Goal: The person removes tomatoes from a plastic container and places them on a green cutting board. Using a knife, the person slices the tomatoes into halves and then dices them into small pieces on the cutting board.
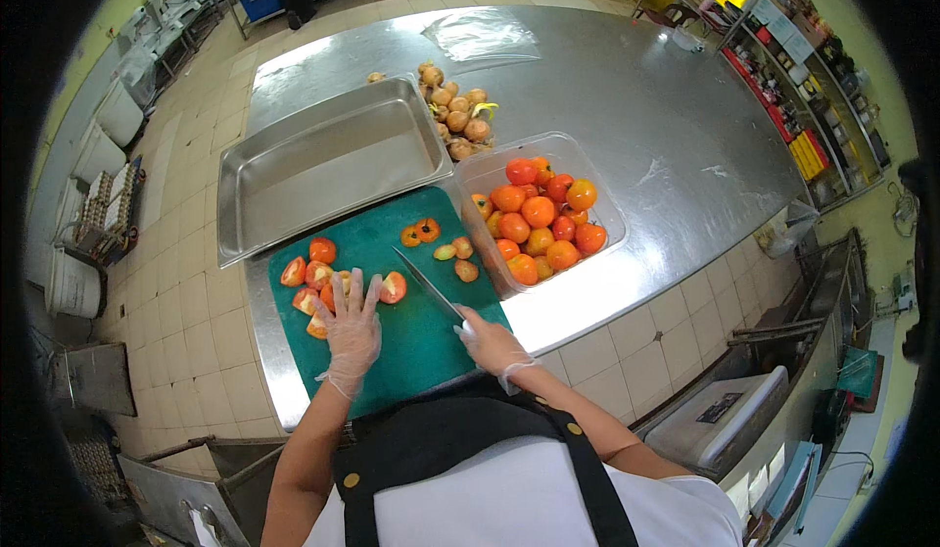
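My left hand [354,334], in a clear plastic glove, lies with fingers spread over cut tomato pieces [319,274] on the left of a green cutting board [418,349]. Its fingers partly hide some of them. One cut piece [393,288] sits just right of my fingertips. My right hand [488,341], gloved too, grips a kitchen knife [429,282] by its pale handle. The blade points up and left over the board. Beyond it lie tomato stem ends [420,232] and small cut slices [461,250].
A steel pan [330,158] stands behind the board, overlapping its far edge. To the right is a clear plastic tub [558,143] of whole tomatoes [539,211]. Several onions [459,113] and a clear plastic bag [481,33] lie farther back on the steel table [661,121].
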Motion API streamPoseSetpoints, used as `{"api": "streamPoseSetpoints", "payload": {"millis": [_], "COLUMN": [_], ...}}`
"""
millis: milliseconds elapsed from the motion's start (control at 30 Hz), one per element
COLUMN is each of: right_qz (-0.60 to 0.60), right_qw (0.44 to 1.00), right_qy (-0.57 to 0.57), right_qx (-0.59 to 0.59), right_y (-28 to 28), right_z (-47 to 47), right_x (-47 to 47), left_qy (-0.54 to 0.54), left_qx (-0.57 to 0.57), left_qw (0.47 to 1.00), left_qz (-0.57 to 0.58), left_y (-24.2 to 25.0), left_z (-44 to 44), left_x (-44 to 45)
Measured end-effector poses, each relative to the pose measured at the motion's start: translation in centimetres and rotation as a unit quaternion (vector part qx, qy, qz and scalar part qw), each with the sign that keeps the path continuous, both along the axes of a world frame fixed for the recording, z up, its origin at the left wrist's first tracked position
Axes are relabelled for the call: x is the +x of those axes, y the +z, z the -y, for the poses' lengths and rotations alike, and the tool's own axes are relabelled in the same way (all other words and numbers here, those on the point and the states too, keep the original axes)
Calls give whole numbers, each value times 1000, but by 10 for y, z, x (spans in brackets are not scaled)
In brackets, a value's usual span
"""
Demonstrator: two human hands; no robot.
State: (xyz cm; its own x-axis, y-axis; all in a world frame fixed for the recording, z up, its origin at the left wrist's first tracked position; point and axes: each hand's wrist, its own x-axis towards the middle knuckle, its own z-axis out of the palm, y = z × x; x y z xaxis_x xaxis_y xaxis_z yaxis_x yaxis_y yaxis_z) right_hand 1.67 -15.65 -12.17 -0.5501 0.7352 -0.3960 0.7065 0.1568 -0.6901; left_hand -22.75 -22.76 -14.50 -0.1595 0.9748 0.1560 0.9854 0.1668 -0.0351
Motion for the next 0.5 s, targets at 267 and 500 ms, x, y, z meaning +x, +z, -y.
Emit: {"api": "streamPoseSetpoints", "payload": {"millis": [267,500], "right_qz": [-5,9], "right_qw": [998,993], "right_qy": [-26,-7], "right_qx": [60,118], "right_y": [-32,-66], "right_z": [-22,-22], "right_x": [-28,-39], "left_qy": [-231,-344], "left_qx": [195,-187], "left_qw": [935,857], "left_qz": [185,336], "left_y": [70,119], "left_z": [-86,-185], "left_x": [78,174]}}
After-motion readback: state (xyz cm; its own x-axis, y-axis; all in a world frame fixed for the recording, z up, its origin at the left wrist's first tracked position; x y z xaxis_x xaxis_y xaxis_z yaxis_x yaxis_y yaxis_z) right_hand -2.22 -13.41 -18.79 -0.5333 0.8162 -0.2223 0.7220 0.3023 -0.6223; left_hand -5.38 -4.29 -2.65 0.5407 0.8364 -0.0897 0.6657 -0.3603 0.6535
